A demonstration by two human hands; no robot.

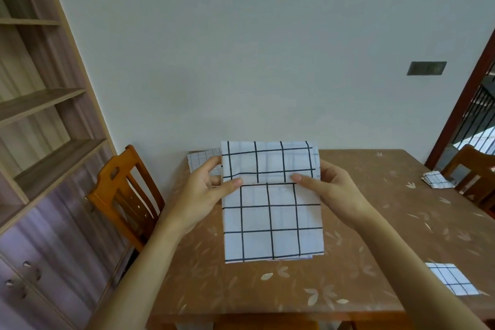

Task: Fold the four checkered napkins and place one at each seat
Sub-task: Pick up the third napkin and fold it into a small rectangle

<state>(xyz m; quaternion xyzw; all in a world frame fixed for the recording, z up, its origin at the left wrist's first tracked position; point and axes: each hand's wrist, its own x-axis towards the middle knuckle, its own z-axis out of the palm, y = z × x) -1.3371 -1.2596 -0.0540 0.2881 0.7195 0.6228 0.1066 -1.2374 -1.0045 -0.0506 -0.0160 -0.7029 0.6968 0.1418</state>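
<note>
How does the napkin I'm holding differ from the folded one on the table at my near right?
The held napkin is up off the table, gripped at its fold line by the left hand and right hand; the near-right napkin lies flat, untouched. The held one is mid-fold and shows a larger area; the near-right one is a small finished square. Both are white with a dark grid.

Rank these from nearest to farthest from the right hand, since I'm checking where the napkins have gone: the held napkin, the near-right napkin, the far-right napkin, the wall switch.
1. Held napkin: gripped by the right hand, centre of the table.
2. Far-right napkin: by the right chair.
3. Near-right napkin: at the table's near right edge.
4. Wall switch: up on the wall.
</note>
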